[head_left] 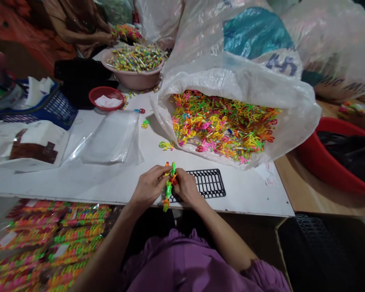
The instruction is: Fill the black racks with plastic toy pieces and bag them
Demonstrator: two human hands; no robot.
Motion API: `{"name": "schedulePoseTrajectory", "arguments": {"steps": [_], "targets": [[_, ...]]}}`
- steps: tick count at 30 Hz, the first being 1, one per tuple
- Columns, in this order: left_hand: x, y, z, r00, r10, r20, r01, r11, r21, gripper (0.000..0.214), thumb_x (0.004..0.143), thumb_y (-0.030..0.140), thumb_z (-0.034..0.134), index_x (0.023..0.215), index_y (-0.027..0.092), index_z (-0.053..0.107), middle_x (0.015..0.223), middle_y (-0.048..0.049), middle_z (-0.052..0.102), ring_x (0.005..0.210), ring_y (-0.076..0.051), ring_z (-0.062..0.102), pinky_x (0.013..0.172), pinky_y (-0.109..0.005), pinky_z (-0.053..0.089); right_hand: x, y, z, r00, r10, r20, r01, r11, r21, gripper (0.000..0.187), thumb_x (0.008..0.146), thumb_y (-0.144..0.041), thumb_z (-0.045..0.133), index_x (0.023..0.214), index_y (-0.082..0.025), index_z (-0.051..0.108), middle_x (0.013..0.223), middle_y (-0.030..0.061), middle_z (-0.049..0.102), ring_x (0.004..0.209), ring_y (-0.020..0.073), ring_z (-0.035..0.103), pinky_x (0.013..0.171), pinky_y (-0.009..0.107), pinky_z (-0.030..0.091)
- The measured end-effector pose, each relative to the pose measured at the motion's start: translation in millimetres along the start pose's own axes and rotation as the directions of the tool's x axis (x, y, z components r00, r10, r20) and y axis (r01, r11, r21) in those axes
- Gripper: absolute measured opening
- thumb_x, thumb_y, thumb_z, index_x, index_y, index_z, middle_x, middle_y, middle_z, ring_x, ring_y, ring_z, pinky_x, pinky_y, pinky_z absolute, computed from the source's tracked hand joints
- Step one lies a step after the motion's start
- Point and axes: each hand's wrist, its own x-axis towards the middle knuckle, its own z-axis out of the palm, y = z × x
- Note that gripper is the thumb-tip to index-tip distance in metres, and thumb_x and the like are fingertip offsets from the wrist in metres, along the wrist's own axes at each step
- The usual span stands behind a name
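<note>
Close to the table's front edge, my left hand (151, 183) and my right hand (186, 185) pinch a row of small bright plastic toys (168, 190) between them. The pieces are green, orange, yellow and red, and their exact kind is too small to tell. My left fingers close on the row's left side, my right fingers on its right side. A black plastic grid rack (211, 183) lies flat on the table, partly under my right hand. Beyond my hands, a large white sack (292, 109) gapes open, full of similar loose pieces (219, 125).
Clear plastic bags (111, 140) lie on the white table (109, 178). Behind are a red basket (106, 98), a pink basin (136, 79) and a blue basket (61, 106). A red tub (319, 158) stands right. Packed toys (51, 239) lie below left. Another person (79, 28) works opposite.
</note>
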Motion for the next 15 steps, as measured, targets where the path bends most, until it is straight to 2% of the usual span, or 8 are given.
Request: {"name": "schedulePoseTrajectory", "arguments": {"steps": [2,6,11,15], "targets": [[-0.5,0.6,-1.4,1.000,0.017,0.018,-0.018,1.000,0.019,0.028,0.083,0.024,0.049,0.108,0.020,0.060,0.100,-0.0062,0.064,0.091,-0.016,0.060,0.080,-0.026,0.046,1.7,-0.1,-0.4,0.999,-0.032,0.036,0.034,0.998,-0.049,0.017,0.077,-0.016,0.046,0.092,-0.021,0.053,0.086,0.0040,0.061,0.071,0.0172,0.056,0.060,0.025,0.032],[2.9,2.2,-2.7,0.994,0.082,0.073,-0.089,0.991,0.097,0.029,0.082,0.030,0.054,0.109,0.021,0.058,0.098,-0.0059,0.062,0.091,-0.017,0.059,0.080,-0.028,0.048,10.6,0.8,0.7,0.996,-0.069,0.058,0.071,0.997,-0.034,0.017,0.078,-0.018,0.048,0.094,-0.019,0.054,0.088,0.0053,0.062,0.076,0.0182,0.057,0.062,0.025,0.035],[6.1,-0.9,2.3,0.983,0.183,-0.017,-0.172,0.948,0.268,0.021,0.089,0.028,0.042,0.095,0.020,0.061,0.086,-0.0036,0.062,0.083,-0.015,0.059,0.077,-0.029,0.049,21.5,2.8,4.4,0.989,-0.141,0.051,0.140,0.990,0.034,0.015,0.078,-0.018,0.051,0.092,-0.017,0.057,0.086,0.0041,0.062,0.077,0.0162,0.056,0.065,0.024,0.037],[-0.1,-3.8,3.9,0.956,0.293,-0.024,-0.271,0.910,0.312,0.022,0.091,0.024,0.040,0.101,0.019,0.059,0.088,-0.0029,0.062,0.084,-0.013,0.060,0.077,-0.025,0.049,24.3,15.7,-4.1,0.965,-0.216,0.149,0.190,0.966,0.175,0.012,0.079,-0.019,0.056,0.090,-0.017,0.059,0.078,-0.0008,0.062,0.069,0.0121,0.055,0.062,0.021,0.038]]}}
